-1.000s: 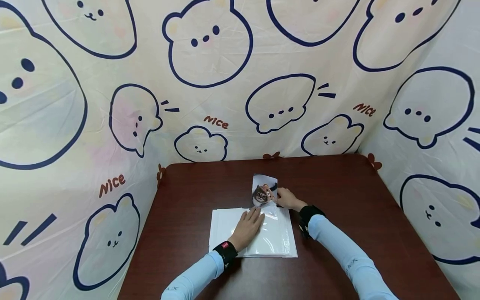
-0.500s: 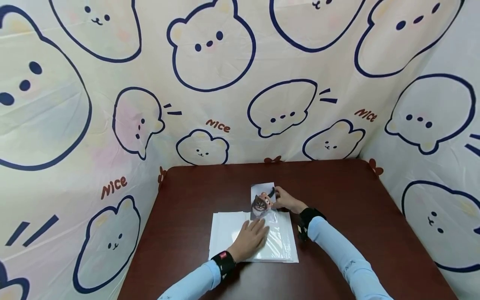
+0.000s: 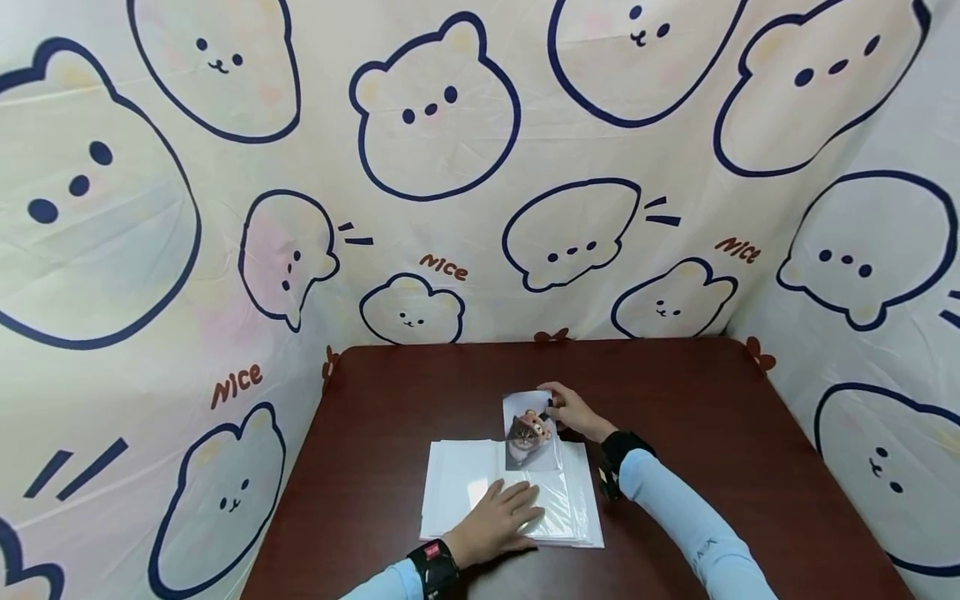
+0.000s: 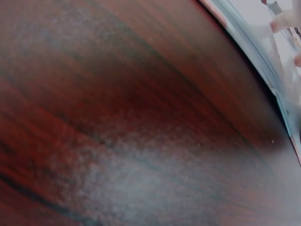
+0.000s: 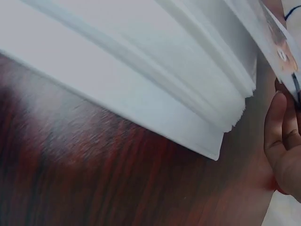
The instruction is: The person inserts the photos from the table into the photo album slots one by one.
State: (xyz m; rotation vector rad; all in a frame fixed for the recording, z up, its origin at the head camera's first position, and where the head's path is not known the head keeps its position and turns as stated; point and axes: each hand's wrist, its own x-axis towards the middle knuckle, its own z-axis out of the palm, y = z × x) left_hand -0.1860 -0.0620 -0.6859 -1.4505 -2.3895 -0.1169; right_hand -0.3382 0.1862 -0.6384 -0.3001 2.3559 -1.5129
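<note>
A photo album [image 3: 463, 492] with white pages and clear sleeves lies spread on the table. A photo print [image 3: 527, 425] of a cat overlaps the right page's top edge, its lower part on or inside the clear sleeve; I cannot tell which. My right hand [image 3: 576, 414] pinches the print's upper right edge. In the right wrist view, the thumb and fingers [image 5: 275, 120] meet at the print [image 5: 277, 42], beside the layered album pages [image 5: 155, 70]. My left hand [image 3: 497, 523] rests on the lower page, fingers extended. The left wrist view catches only fingertips [image 4: 282, 21] over the album edge [image 4: 254, 47].
The dark brown wooden table [image 3: 675, 433] extends around the album on all sides. A cream cloth [image 3: 420, 233] printed with cartoon animals hangs behind the table and along both sides.
The print has come down toward me, so more of it overlaps the page. My right hand came with it. My left hand has slid toward the album's near edge, and the head view has tilted up.
</note>
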